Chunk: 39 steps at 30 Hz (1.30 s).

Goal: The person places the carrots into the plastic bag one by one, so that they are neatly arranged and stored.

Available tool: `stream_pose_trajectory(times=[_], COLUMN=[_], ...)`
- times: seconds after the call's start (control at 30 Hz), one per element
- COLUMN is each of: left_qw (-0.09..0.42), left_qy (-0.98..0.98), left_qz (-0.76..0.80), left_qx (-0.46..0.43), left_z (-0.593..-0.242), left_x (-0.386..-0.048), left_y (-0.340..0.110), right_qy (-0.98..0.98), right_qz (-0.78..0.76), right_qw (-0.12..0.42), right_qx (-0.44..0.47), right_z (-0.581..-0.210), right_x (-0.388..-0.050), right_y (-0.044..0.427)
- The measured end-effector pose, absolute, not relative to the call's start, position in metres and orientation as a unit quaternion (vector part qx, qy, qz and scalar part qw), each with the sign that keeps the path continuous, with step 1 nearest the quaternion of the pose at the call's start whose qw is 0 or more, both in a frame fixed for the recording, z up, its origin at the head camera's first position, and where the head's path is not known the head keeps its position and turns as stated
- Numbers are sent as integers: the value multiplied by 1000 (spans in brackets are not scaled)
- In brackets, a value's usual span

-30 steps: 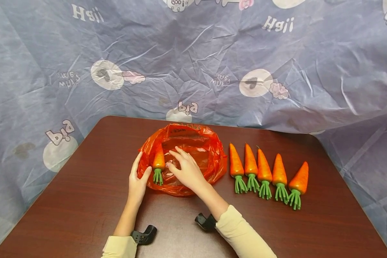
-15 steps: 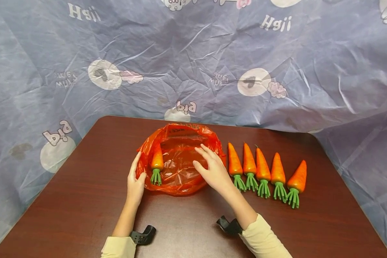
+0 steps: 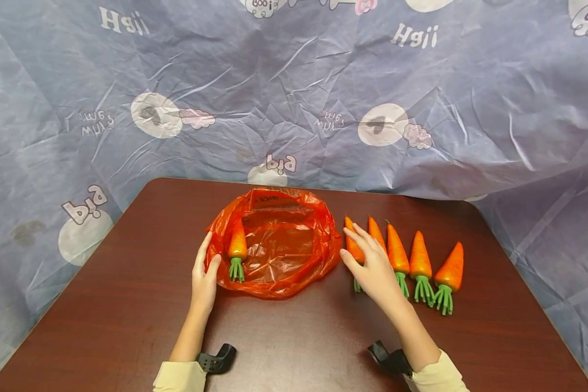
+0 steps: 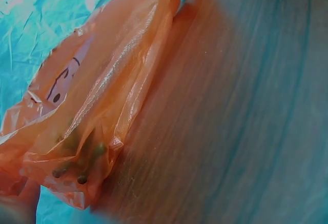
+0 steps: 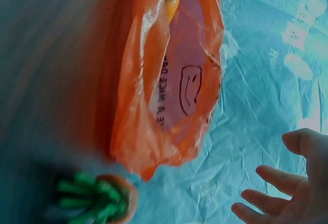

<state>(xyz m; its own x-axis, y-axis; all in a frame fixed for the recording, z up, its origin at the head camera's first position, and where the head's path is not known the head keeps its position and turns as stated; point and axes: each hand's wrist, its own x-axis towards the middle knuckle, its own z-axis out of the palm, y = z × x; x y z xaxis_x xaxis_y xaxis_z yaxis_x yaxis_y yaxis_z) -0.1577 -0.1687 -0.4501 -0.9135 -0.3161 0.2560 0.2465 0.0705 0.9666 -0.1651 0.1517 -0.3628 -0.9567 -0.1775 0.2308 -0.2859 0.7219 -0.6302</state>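
Observation:
A red plastic bag (image 3: 279,247) lies with its mouth spread wide on the table. Inside, against its left side, rests one carrot (image 3: 237,245), green stalks toward the person. The left hand (image 3: 204,280) touches the bag's left rim, fingers extended and thumb apart. Over the leftmost carrots of a row, the right hand (image 3: 374,267) hovers with spread fingers, holding nothing and partly covering two of them. In the right wrist view, its fingers (image 5: 277,180) show apart, and a carrot's green stalks (image 5: 95,201) appear below the bag (image 5: 136,131).
Farther right in the row are more carrots (image 3: 420,261), the rightmost (image 3: 449,272) tilted. The brown table (image 3: 117,283) reaches back to a printed grey-blue cloth (image 3: 284,81). Each wrist wears a black strap mount (image 3: 218,359).
The right hand has moved right, from inside the bag, across its right rim, to above the leftmost carrots. The left hand has stayed at the bag's left side.

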Motion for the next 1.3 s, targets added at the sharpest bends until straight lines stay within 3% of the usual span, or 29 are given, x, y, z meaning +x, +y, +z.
stream_pose_trajectory(times=[0.6, 0.97, 1.3], left_qw=[204, 199, 212], left_qy=[-705, -700, -697], left_qz=[-678, -685, -685], left_qx=[39, 36, 11], left_z=[-431, -448, -453], left_x=[-149, -157, -159], left_y=[-162, -167, -166], right_qy=[-925, -944, -928], right_qz=[330, 308, 352], right_qw=[179, 118, 113], right_qx=[64, -22, -44], right_z=[-378, -409, -433], right_x=[-143, -154, -169], right_y=[242, 304, 324])
